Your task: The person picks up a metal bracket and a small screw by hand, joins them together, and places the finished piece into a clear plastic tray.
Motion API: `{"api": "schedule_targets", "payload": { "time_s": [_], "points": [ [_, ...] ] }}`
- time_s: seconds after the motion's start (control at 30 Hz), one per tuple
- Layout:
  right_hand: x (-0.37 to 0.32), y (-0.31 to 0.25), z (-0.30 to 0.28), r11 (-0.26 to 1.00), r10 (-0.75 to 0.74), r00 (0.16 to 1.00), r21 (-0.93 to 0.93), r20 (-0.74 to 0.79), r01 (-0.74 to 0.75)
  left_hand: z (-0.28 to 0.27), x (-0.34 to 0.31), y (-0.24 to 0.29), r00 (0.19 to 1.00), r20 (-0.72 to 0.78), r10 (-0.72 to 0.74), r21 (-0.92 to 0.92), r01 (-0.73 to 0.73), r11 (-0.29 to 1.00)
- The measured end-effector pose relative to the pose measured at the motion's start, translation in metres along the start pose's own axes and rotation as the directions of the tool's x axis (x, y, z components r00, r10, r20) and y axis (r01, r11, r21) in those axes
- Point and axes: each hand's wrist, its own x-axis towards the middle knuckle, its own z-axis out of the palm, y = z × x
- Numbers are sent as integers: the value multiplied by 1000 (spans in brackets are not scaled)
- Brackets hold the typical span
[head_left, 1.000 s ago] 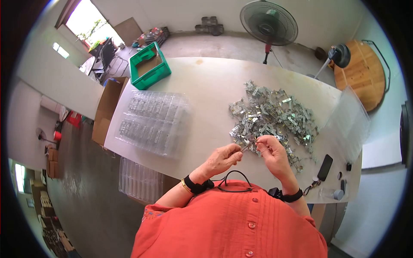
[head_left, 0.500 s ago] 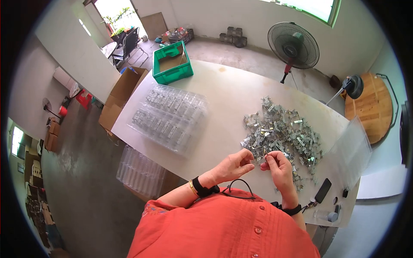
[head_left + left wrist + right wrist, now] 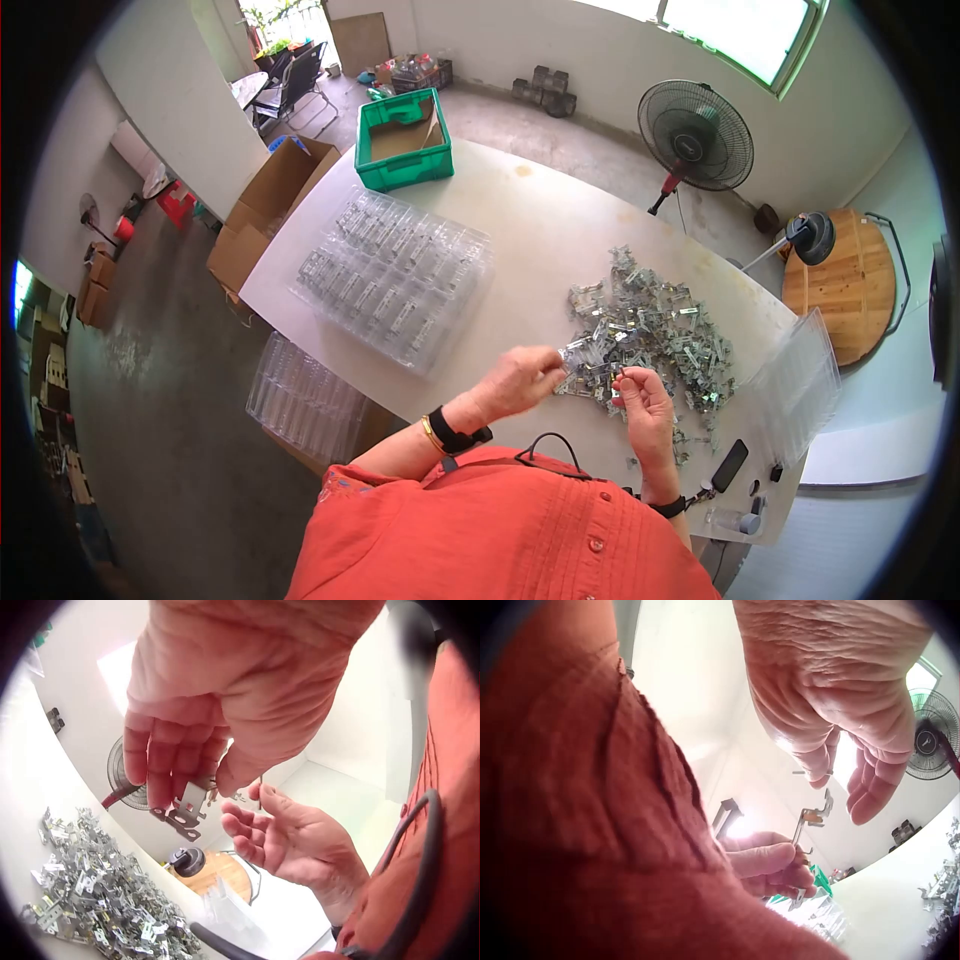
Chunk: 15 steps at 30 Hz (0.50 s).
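My left hand (image 3: 517,382) pinches a flat metal bracket (image 3: 190,805) with notches and holes between thumb and fingers, as the left wrist view shows. In the right wrist view the same bracket (image 3: 801,829) stands up from the left hand's fingers (image 3: 769,862). To its right, my right hand (image 3: 648,418) pinches a small thin pin (image 3: 803,772) between thumb and finger, its other fingers loosely bent. Pin and bracket are apart. Both hands are over the near edge of a pile of metal brackets (image 3: 655,340) on the white table.
Stacked clear plastic trays (image 3: 395,275) with parts lie left, behind them a green crate (image 3: 405,168). At the right are more clear trays (image 3: 795,385), a phone (image 3: 731,465) and a small bottle (image 3: 735,520). A cardboard box (image 3: 262,215) stands beyond the left edge.
The head view has turned and shifted. The hands came apart after being close together a second ago; the left now holds its bracket a little away from the right.
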Motion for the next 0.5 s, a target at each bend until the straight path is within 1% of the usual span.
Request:
{"api": "schedule_targets", "payload": {
  "time_s": [0.03,0.1,0.17,0.23,0.3,0.33,0.4,0.43,0.5],
  "points": [
    [0,-2,0,1000,28,999,3,21,-28,-10,3,-8,1000,3,2,-3,-2,1000],
    [0,-3,2,998,56,998,4,35,-56,-34,10,-23,974,-204,-100,-51,91,995],
    [-3,-2,6,994,110,991,-13,79,-109,-66,18,-45,941,-320,-114,51,137,989],
    [-7,-2,12,990,141,988,-10,66,-140,-94,24,-77,888,-455,-66,211,180,961],
    [-9,-2,17,985,174,983,-8,52,-173,-122,29,-105,847,-518,-120,292,306,906],
    [-10,-2,18,980,198,979,-10,51,-198,-135,32,-118,850,-512,-123,288,305,908],
    [-11,-1,20,974,227,973,-17,43,-227,-154,39,-142,806,-541,-238,328,463,824],
    [-12,-1,21,970,243,969,-16,43,-243,-160,43,-153,808,-536,-242,322,462,826],
    [-14,-2,24,964,265,964,-20,38,-264,-166,50,-171,823,-507,-258,384,483,787]
  ]
}}
